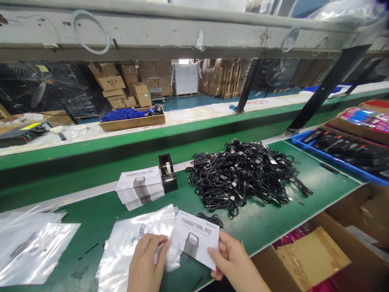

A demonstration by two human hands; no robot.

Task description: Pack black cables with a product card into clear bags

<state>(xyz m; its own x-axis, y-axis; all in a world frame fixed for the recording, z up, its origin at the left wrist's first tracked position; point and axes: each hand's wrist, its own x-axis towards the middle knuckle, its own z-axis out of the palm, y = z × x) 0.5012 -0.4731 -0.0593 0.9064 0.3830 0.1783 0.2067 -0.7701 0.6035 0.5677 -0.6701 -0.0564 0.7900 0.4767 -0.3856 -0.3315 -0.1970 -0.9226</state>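
My right hand (234, 259) pinches the lower right corner of a white booklet (196, 239) printed "Thunder Trail Pro" with a grey speaker picture. My left hand (147, 261) grips the open edge of a clear plastic bag (130, 239) on top of a stack of such bags, right beside the booklet's left edge. A small coiled black cable (210, 219) lies on the green table (267, 227) just behind the booklet. A stack of the same booklets (139, 187) sits further back.
A big heap of coiled black cables (243, 174) fills the table's middle right. A black tape dispenser (167, 173) stands by the booklet stack. More clear bags (27, 243) lie at left. A blue tray (343, 152) and cardboard boxes (313, 253) stand right.
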